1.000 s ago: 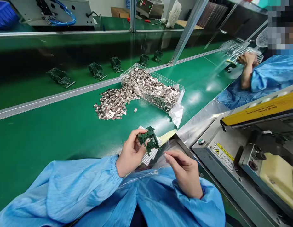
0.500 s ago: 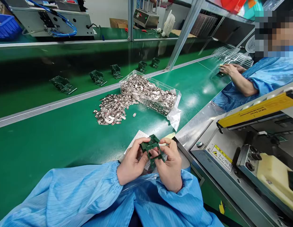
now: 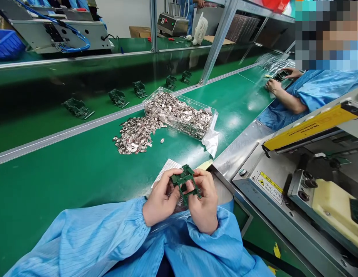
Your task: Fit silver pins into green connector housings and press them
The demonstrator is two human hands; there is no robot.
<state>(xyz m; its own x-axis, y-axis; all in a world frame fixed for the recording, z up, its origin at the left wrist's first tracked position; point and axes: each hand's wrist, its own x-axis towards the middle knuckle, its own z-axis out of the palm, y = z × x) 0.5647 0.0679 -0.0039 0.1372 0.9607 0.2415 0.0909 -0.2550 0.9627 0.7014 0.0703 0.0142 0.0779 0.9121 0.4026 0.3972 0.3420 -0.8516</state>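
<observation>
Both hands hold a green circuit board panel (image 3: 184, 176) with open gaps in it, raised in front of my body. My left hand (image 3: 161, 196) pinches its left side between thumb and fingers. On the right edge my right hand (image 3: 204, 200) has its fingers closed, with the thumb lying over the gap in the panel. A white textured sheet (image 3: 169, 168) shows partly behind my left hand. Beyond lies a loose pile of small silvery metal parts (image 3: 135, 134), beside a clear tray (image 3: 215, 117) full of the same parts.
Several green board panels (image 3: 118, 98) stand along the back ledge. To my right is a machine with a yellow bar (image 3: 311, 129) and a warning label (image 3: 270, 187). A co-worker's hands (image 3: 275, 85) handle a dark board at the far right. A metal post (image 3: 219, 42) rises behind the tray.
My right thumb has shifted up and left into the panel's gap. The co-worker's hands have moved apart, showing a dark board between them. The view has turned slightly.
</observation>
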